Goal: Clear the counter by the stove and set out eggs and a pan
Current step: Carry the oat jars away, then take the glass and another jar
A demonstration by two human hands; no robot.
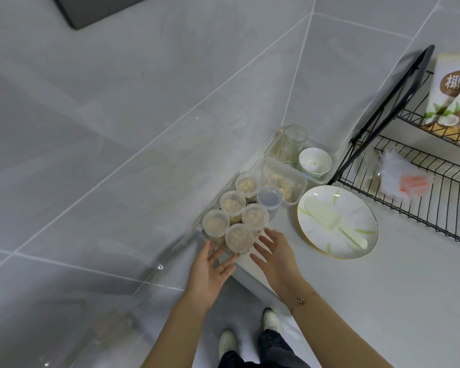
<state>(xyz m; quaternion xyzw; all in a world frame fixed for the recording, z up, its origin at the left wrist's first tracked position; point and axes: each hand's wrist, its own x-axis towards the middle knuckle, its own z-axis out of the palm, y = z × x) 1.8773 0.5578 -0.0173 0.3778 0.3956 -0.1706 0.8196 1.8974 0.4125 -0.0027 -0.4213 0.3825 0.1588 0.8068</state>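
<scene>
We brought our left hand (210,272) and right hand (275,254), fingers spread and holding nothing, either side of the clear lidded grain-filled plastic tubs (235,217) clustered at the white desk's (383,301) wall-side edge, apparently to shift them together.

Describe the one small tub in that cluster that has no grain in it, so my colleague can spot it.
Start at the black wire rack on the counter's right, then move left past the white plate to the cluster of small round lidded tubs by the wall. The empty tub sits on the cluster's plate side, against the rectangular container. Its neighbours show beige grain; it looks bluish-grey.
</scene>
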